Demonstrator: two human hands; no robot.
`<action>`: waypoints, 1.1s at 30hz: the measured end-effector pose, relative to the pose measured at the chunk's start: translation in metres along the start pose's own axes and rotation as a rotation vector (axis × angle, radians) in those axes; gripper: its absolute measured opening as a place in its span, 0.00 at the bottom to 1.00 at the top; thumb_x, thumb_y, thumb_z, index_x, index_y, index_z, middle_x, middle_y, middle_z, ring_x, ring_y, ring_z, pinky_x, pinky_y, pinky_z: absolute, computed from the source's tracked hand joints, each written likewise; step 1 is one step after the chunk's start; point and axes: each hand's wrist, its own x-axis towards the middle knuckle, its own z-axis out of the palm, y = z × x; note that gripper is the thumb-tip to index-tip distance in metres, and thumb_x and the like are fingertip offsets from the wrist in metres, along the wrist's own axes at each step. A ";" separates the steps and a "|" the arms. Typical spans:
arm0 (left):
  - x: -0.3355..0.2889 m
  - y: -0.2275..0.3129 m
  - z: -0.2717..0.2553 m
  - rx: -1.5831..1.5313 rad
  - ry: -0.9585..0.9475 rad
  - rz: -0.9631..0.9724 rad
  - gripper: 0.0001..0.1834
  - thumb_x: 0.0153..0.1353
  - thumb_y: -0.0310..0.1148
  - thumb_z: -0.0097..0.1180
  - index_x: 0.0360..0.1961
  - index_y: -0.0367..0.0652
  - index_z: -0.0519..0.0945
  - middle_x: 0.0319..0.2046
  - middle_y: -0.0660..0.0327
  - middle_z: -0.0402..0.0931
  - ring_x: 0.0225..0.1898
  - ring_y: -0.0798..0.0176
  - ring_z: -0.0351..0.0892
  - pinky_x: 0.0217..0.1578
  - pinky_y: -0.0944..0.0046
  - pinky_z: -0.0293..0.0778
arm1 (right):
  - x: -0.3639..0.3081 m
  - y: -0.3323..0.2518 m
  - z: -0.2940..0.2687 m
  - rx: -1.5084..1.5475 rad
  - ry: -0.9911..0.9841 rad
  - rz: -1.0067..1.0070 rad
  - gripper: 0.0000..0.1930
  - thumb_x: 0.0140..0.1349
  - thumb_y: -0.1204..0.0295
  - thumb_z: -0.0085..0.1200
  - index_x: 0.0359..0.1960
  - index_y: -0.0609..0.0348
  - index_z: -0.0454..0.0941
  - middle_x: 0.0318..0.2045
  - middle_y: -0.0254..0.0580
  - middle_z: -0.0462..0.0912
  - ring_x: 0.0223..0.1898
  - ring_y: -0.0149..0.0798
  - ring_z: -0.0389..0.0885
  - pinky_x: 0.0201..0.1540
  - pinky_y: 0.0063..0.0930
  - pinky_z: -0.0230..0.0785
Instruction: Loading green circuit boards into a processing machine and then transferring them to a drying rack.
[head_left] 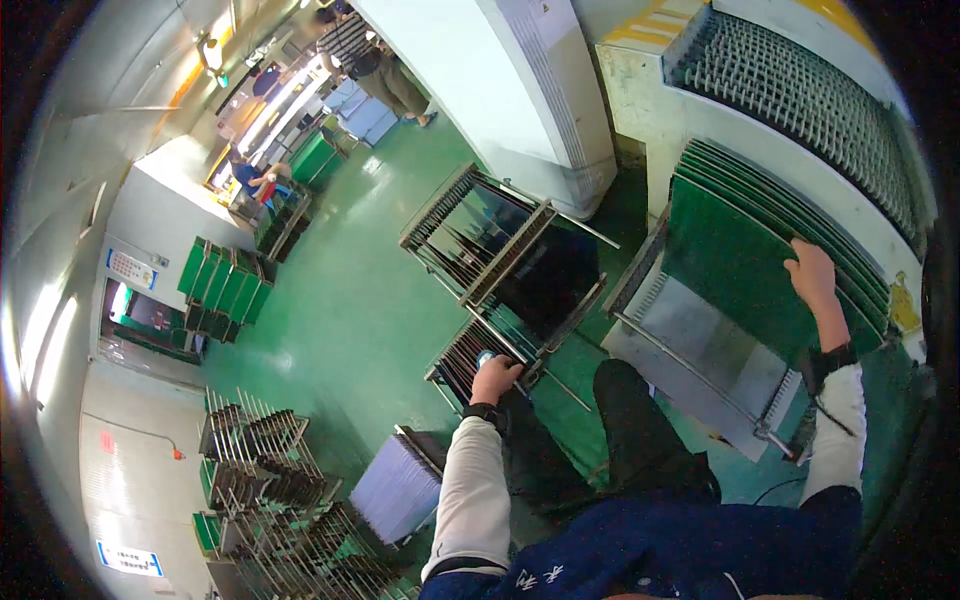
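My right hand is at the edge of the front green panel, thumb and fingers closed on it. That panel leans in front of several similar green panels standing in a row in a metal rack. Lower and to the left, my left hand is closed round a small, round, pale object whose kind I cannot make out. It is held beside a slotted rack with thin dark boards in it. The fingers of my left hand are partly hidden.
A slotted frame with dark panels stands ahead. A machine with a roller bed is at the far right, by a white cabinet. Stacked racks and pale sheets sit at left. People are far off.
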 end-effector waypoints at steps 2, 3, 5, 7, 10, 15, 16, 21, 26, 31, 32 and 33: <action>-0.009 0.000 -0.001 0.045 0.075 0.005 0.22 0.48 0.47 0.52 0.38 0.43 0.78 0.35 0.50 0.77 0.40 0.50 0.75 0.41 0.56 0.70 | -0.002 -0.006 -0.006 0.007 -0.088 0.046 0.19 0.49 0.68 0.55 0.43 0.60 0.71 0.38 0.55 0.75 0.42 0.53 0.72 0.43 0.43 0.64; -0.012 0.000 -0.003 0.040 0.078 0.004 0.22 0.48 0.48 0.52 0.38 0.43 0.78 0.35 0.50 0.77 0.39 0.50 0.75 0.41 0.56 0.70 | -0.002 -0.021 -0.022 -0.022 -0.180 0.075 0.20 0.48 0.68 0.55 0.44 0.60 0.71 0.38 0.53 0.75 0.43 0.52 0.72 0.44 0.42 0.64; -0.021 -0.002 -0.010 0.033 0.086 0.000 0.22 0.48 0.48 0.52 0.37 0.43 0.78 0.34 0.50 0.77 0.39 0.50 0.76 0.40 0.56 0.70 | -0.009 -0.019 -0.011 0.032 -0.056 0.026 0.16 0.48 0.68 0.56 0.39 0.60 0.71 0.34 0.51 0.76 0.40 0.52 0.73 0.41 0.43 0.65; -0.027 0.001 -0.011 0.031 0.090 -0.015 0.21 0.48 0.48 0.52 0.36 0.42 0.78 0.33 0.50 0.77 0.38 0.50 0.76 0.39 0.55 0.71 | -0.016 -0.013 -0.007 0.054 0.045 0.000 0.15 0.47 0.68 0.56 0.36 0.60 0.72 0.32 0.50 0.76 0.38 0.53 0.73 0.39 0.44 0.65; -0.038 0.004 -0.015 -0.009 0.083 -0.030 0.23 0.47 0.49 0.53 0.35 0.41 0.78 0.33 0.49 0.77 0.38 0.49 0.76 0.39 0.55 0.70 | -0.018 -0.019 -0.025 0.049 0.084 -0.012 0.14 0.46 0.68 0.57 0.35 0.59 0.72 0.32 0.51 0.76 0.38 0.53 0.73 0.39 0.44 0.65; -0.054 -0.007 -0.016 -0.001 0.117 -0.010 0.25 0.47 0.50 0.55 0.38 0.39 0.78 0.36 0.48 0.76 0.40 0.48 0.75 0.41 0.56 0.69 | -0.006 -0.032 -0.098 -0.003 0.102 0.009 0.16 0.45 0.66 0.57 0.37 0.56 0.74 0.36 0.51 0.76 0.41 0.53 0.73 0.43 0.41 0.66; -0.055 -0.007 -0.017 -0.015 0.146 0.011 0.25 0.47 0.50 0.55 0.38 0.39 0.78 0.36 0.48 0.76 0.40 0.48 0.75 0.41 0.56 0.70 | -0.003 -0.029 -0.111 -0.024 0.155 -0.011 0.17 0.45 0.66 0.57 0.38 0.56 0.74 0.37 0.50 0.76 0.42 0.52 0.72 0.44 0.40 0.65; -0.057 -0.014 -0.017 -0.034 0.205 0.005 0.21 0.45 0.47 0.53 0.32 0.40 0.79 0.33 0.49 0.77 0.37 0.49 0.76 0.39 0.56 0.71 | -0.002 -0.030 -0.202 -0.059 0.304 -0.006 0.22 0.45 0.65 0.58 0.44 0.56 0.73 0.45 0.49 0.73 0.47 0.49 0.70 0.50 0.38 0.62; -0.053 -0.008 -0.019 -0.068 0.140 0.017 0.20 0.45 0.47 0.53 0.31 0.39 0.79 0.32 0.49 0.77 0.38 0.49 0.75 0.39 0.56 0.70 | 0.014 0.052 -0.268 0.690 0.259 0.012 0.17 0.52 0.68 0.53 0.44 0.61 0.73 0.32 0.39 0.79 0.33 0.39 0.76 0.37 0.30 0.67; -0.046 -0.027 -0.011 -0.046 0.141 0.026 0.21 0.47 0.48 0.53 0.30 0.38 0.79 0.32 0.49 0.77 0.37 0.47 0.75 0.38 0.54 0.70 | 0.008 0.097 -0.252 1.586 0.353 0.402 0.18 0.54 0.65 0.54 0.44 0.60 0.71 0.36 0.42 0.77 0.34 0.36 0.75 0.38 0.33 0.68; -0.045 -0.034 -0.007 -0.046 0.171 0.021 0.21 0.47 0.48 0.53 0.30 0.38 0.79 0.32 0.49 0.76 0.37 0.47 0.75 0.38 0.54 0.70 | 0.014 0.100 -0.241 1.705 0.308 0.370 0.17 0.54 0.66 0.55 0.43 0.60 0.71 0.36 0.42 0.77 0.34 0.36 0.75 0.38 0.33 0.69; -0.049 -0.014 -0.011 -0.018 0.157 0.039 0.22 0.47 0.48 0.53 0.30 0.38 0.78 0.32 0.49 0.76 0.37 0.47 0.75 0.38 0.53 0.70 | 0.009 0.118 -0.230 1.806 0.287 0.366 0.17 0.53 0.67 0.55 0.43 0.60 0.71 0.35 0.42 0.76 0.34 0.35 0.75 0.38 0.33 0.69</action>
